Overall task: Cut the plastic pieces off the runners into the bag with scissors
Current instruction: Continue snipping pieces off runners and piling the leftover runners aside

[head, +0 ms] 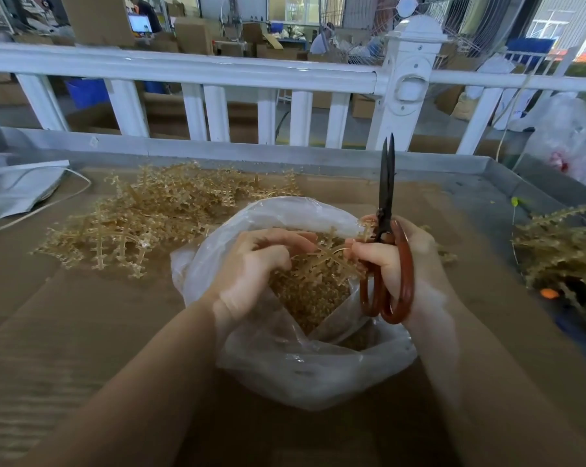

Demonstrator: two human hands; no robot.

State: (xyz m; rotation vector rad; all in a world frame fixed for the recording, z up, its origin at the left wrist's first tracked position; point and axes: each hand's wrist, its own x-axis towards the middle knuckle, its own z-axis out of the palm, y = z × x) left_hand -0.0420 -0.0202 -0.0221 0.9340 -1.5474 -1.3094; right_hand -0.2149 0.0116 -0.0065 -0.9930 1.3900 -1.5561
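Runner [322, 261] between both hands' grips

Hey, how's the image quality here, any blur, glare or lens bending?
Head view: wide-angle bending bows the white railing; forearms smear at the bottom edge; soft glare on the plastic bag; scissors stay fairly sharp; light is even, shadows faint.

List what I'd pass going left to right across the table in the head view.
White folded bags → pile of uncut runners → left hand over the clear bag → scissors in the right hand → second runner pile.
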